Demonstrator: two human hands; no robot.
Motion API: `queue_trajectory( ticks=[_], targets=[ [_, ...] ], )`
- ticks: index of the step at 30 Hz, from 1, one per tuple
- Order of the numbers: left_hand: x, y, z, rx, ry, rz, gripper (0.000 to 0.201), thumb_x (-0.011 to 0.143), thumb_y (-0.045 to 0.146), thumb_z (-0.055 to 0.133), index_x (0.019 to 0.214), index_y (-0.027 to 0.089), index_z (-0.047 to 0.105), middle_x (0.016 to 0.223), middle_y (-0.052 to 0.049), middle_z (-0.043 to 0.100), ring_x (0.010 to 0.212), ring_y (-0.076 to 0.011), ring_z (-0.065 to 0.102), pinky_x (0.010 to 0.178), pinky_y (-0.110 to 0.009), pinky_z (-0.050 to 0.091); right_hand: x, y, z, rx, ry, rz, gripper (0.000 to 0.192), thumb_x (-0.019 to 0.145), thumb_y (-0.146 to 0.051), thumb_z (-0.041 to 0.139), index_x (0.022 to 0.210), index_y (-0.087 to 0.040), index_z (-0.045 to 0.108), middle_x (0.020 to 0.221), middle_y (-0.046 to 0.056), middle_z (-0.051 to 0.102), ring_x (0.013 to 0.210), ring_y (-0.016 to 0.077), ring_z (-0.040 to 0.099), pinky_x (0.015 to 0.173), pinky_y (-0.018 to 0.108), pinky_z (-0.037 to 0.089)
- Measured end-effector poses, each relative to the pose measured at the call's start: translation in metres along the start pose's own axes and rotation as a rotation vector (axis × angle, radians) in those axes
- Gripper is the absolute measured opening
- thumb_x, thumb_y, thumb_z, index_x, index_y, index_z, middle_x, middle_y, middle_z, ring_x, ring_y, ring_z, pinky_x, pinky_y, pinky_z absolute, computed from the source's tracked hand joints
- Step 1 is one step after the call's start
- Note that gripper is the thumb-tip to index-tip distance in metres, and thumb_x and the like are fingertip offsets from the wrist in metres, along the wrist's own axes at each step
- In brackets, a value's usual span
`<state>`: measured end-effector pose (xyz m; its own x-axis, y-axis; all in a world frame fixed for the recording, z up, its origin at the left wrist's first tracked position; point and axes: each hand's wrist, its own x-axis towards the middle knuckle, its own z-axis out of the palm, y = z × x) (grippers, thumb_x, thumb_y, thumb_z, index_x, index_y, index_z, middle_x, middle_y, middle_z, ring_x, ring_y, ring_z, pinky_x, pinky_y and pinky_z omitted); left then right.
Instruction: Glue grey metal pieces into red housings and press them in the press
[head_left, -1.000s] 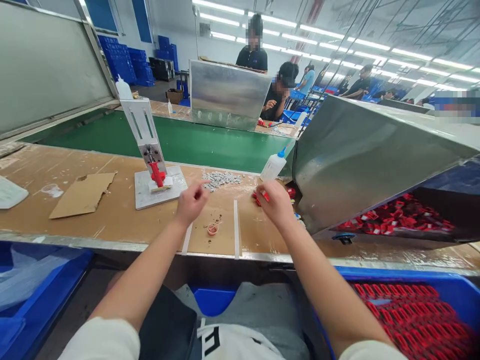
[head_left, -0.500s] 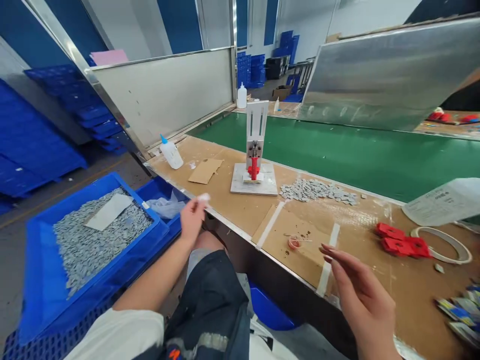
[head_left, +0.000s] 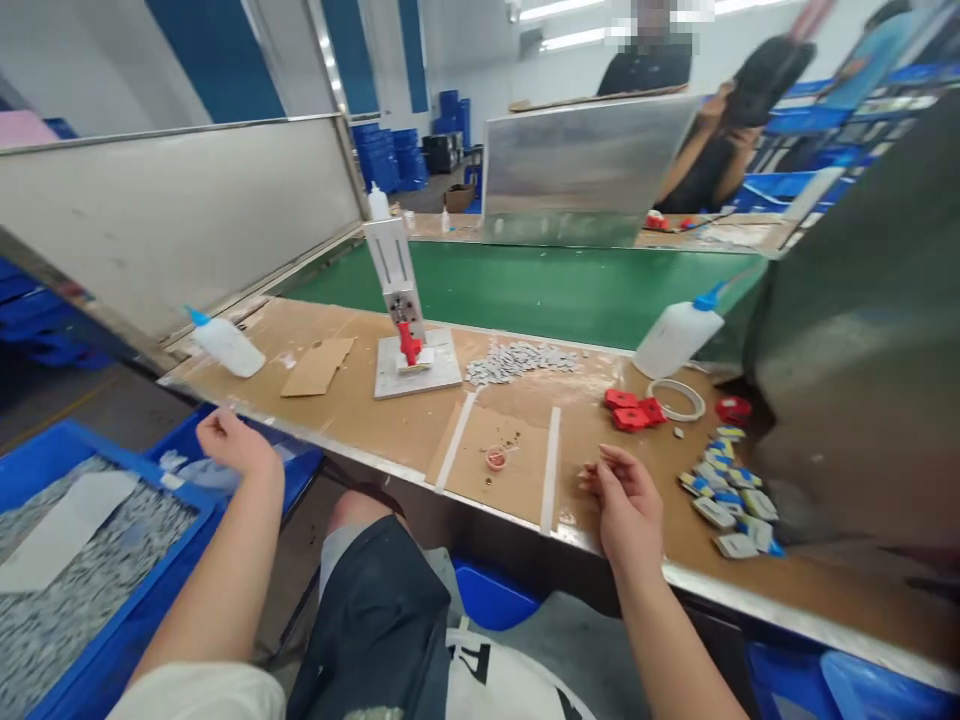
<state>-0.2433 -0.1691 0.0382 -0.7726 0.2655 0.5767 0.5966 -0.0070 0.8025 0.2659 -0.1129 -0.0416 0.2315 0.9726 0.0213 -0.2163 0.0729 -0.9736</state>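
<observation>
- Nearest, between nine and ten o'clock from the seat, a blue bin [head_left: 124, 458] held loose grey pieces with a pale sheet [head_left: 67, 530] lying on them.
- Toward half past ten, the left hand [head_left: 236, 442] was raised near clear plastic film [head_left: 214, 474], fingers curled inward; whether they pinched anything was hidden. The film looked light, limp and perhaps slippery, best gathered by a fold.
- Toward half past one, the right hand [head_left: 628, 500] hung at the tabletop [head_left: 360, 425], fingers bent toward the thumb. Whether something small sat between them was too unclear to say.
- At two o'clock, blue, yellow and grey pieces [head_left: 731, 492] lay in a loose cluster.
- At twelve o'clock, a small cup [head_left: 496, 458] stood between two pale strips [head_left: 455, 440]. It seemed light and easy to tip, so a low pinch on its wall would suit.
- At one o'clock, beyond the right hand and apart from it, red parts [head_left: 636, 412] lay bunched beside a tape ring [head_left: 699, 405]. They looked stiff, light and fairly smooth; opposite side edges seemed the surest hold.
- Farther, at twelve, thin grey chips [head_left: 521, 362] lay spread, with a metal stand [head_left: 394, 265] just left of them.
- Beyond ran a green belt [head_left: 540, 295].
</observation>
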Motion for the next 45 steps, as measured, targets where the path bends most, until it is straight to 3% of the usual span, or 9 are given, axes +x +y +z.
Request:
queue_trajectory(
  ticks=[3, 9, 18, 21, 26, 32, 37, 40, 45],
  targets=[
    [-0.031, 0.012, 0.03, -0.088, -0.033, 0.071, 0.025, 0.101, 0.036, 0.047, 0.082, 0.019, 0.048, 0.07, 0.004, 0.049, 0.065, -0.0124, 0.046, 0.065, -0.025, 0.041, 0.001, 0.002, 0.001, 0.033, -0.068, -0.017, 0.036, 0.089, -0.051, 0.076, 0.11, -0.023, 0.067, 0.075, -0.002, 0.059, 0.065, 0.0122, 0.056, 0.061, 0.025, 0.047],
    [-0.114, 0.069, 0.106, -0.161, -0.903, 0.421, 0.04, 0.101, 0.05, 0.053, 0.083, 0.019, 0.07, 0.071, -0.003, 0.067, 0.064, -0.0156, 0.06, 0.064, -0.028, 0.045, 0.004, 0.009, 0.004, -0.051, -0.154, -0.054, 0.034, 0.096, -0.05, 0.064, 0.117, -0.024, 0.063, 0.07, -0.005, 0.049, 0.06, 0.0126, 0.047, 0.057, 0.025, 0.04],
    [-0.157, 0.131, 0.207, -0.306, -1.293, 0.332, 0.038, 0.098, 0.052, 0.057, 0.081, 0.02, 0.07, 0.069, -0.001, 0.066, 0.063, -0.0148, 0.054, 0.063, -0.027, 0.04, -0.002, 0.006, 0.012, -0.383, -0.261, -0.2, 0.027, 0.097, -0.042, 0.059, 0.112, -0.021, 0.068, 0.1, 0.007, 0.067, 0.092, 0.0219, 0.063, 0.084, 0.037, 0.053],
    [-0.167, 0.131, 0.231, -0.375, -1.237, 0.206, 0.036, 0.096, 0.051, 0.057, 0.085, 0.02, 0.072, 0.07, -0.001, 0.065, 0.064, -0.0157, 0.054, 0.063, -0.026, 0.041, 0.002, -0.005, 0.009, -0.479, -0.228, -0.312, 0.022, 0.098, -0.037, 0.057, 0.107, -0.021, 0.069, 0.1, 0.009, 0.065, 0.088, 0.0219, 0.063, 0.078, 0.036, 0.053],
    [-0.173, 0.115, 0.241, -0.379, -1.236, 0.205, 0.033, 0.095, 0.047, 0.058, 0.079, 0.02, 0.071, 0.063, 0.0, 0.059, 0.064, -0.0169, 0.054, 0.065, -0.028, 0.043, 0.052, -0.038, -0.016, -0.967, 0.048, -0.429, 0.031, 0.098, -0.032, 0.059, 0.125, -0.018, 0.066, 0.126, 0.015, 0.06, 0.099, 0.0254, 0.063, 0.084, 0.037, 0.052],
    [-0.168, 0.113, 0.236, -0.431, -1.276, 0.226, 0.032, 0.094, 0.046, 0.059, 0.08, 0.02, 0.071, 0.065, -0.001, 0.061, 0.066, -0.0179, 0.056, 0.065, -0.029, 0.044, 0.1, -0.058, -0.022, -1.517, -0.103, -0.208, 0.033, 0.095, -0.033, 0.069, 0.121, -0.016, 0.063, 0.129, 0.017, 0.058, 0.106, 0.0285, 0.064, 0.083, 0.035, 0.049],
    [-0.175, 0.117, 0.235, -0.517, -1.44, 0.206, 0.031, 0.09, 0.049, 0.071, 0.103, 0.021, 0.076, 0.099, -0.007, 0.072, 0.083, -0.0196, 0.065, 0.071, -0.03, 0.052, 0.098, -0.039, 0.01, -1.212, -0.165, -0.258, 0.026, 0.092, -0.028, 0.069, 0.114, -0.017, 0.063, 0.118, 0.013, 0.063, 0.097, 0.0241, 0.065, 0.084, 0.035, 0.05],
    [-0.179, 0.119, 0.234, -0.688, -1.586, 0.003, 0.063, 0.086, 0.056, 0.077, 0.138, 0.025, 0.064, 0.131, -0.013, 0.066, 0.102, -0.0247, 0.068, 0.076, -0.032, 0.059, 0.094, -0.026, 0.048, -0.83, -0.37, -0.398, 0.029, 0.093, -0.03, 0.071, 0.118, -0.019, 0.061, 0.116, 0.01, 0.068, 0.101, 0.022, 0.065, 0.092, 0.035, 0.052],
    [-0.181, 0.115, 0.236, -0.678, -1.678, -0.216, 0.077, 0.088, 0.058, 0.075, 0.152, 0.023, 0.05, 0.118, -0.011, 0.068, 0.086, -0.0196, 0.065, 0.071, -0.031, 0.055, 0.08, -0.026, 0.077, -0.799, -0.504, -0.667, 0.029, 0.091, -0.04, 0.077, 0.111, -0.022, 0.066, 0.124, 0.011, 0.068, 0.118, 0.0274, 0.058, 0.105, 0.042, 0.044]
  ],
)
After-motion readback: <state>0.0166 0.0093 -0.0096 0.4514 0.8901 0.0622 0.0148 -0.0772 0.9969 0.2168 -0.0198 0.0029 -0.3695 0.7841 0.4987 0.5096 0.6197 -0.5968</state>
